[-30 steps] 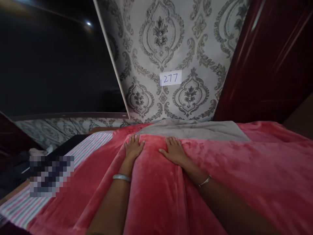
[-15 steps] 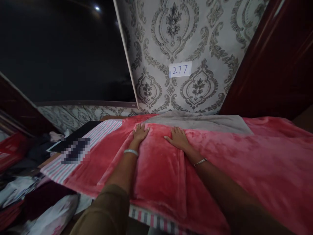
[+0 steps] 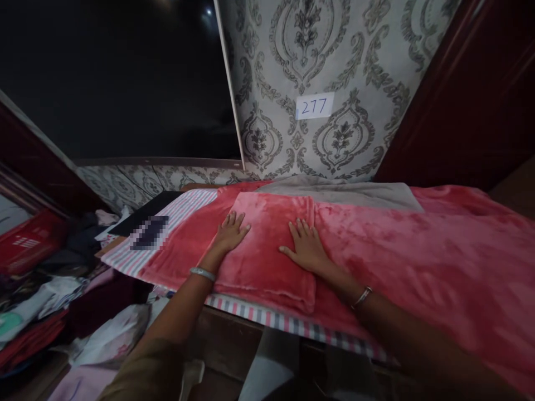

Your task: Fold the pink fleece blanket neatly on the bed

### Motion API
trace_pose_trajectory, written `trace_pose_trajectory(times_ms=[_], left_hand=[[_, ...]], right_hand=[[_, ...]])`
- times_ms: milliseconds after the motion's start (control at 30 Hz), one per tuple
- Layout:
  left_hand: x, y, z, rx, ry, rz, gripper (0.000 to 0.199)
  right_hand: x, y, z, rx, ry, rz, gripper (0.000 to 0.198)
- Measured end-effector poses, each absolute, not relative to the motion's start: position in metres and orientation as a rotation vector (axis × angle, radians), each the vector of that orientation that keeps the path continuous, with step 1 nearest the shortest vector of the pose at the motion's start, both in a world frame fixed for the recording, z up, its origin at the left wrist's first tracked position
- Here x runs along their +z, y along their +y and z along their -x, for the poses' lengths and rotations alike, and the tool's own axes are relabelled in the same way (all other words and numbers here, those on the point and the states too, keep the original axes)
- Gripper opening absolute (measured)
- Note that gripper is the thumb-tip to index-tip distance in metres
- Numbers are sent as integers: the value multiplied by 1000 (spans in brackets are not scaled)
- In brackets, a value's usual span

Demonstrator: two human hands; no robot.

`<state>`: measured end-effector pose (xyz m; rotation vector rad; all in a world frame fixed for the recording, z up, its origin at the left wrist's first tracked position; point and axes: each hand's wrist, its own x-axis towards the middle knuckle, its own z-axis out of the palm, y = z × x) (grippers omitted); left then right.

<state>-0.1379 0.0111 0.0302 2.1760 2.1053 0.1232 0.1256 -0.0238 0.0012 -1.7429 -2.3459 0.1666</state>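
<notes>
A red-pink plush cloth (image 3: 438, 256), perhaps a blanket or fleece garment, lies spread out, with a smooth folded panel (image 3: 267, 250) on its left half. My left hand (image 3: 231, 231) rests flat at this panel's left edge, fingers spread. On the panel's right side, my right hand (image 3: 308, 246) also lies flat with its fingers apart. Neither hand grasps anything. Grey fabric (image 3: 359, 192) lies along the far edge of the red cloth. Pink, white and grey striped cloth (image 3: 267, 317) shows beneath it at the front and left.
A large black screen (image 3: 125, 83) stands at the back left. A white card (image 3: 314, 106) reading 277 is on the patterned wall. Piled clothes (image 3: 108, 334) and a red box (image 3: 31, 239) fill the lower left. A dark object, blurred out (image 3: 149, 233), lies on the stripes.
Both hands have slid toward me over the folded panel, leaving its far edge uncovered. The view has shifted, so more of the front striped edge shows.
</notes>
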Motion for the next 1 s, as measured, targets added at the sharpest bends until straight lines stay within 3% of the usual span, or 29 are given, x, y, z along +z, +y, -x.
trace_pose_trajectory(times_ms=[200,433,667,1000], left_hand=[[25,22,139,142,2110,-2148,72],[49,-11,139,-6,2082,-2188,70],[28,-80,151,80,1986,-2380,68],[26,-82,157,169,1943,-2347,66]], right_hand=[[4,-27,-127,149,-2337,1767,89],[31,-60,-133,412,-2301,1842,82],[6,-126,-132,347,-2414,1638,91],[-13,-135,-151,313,-2409,1465,82]])
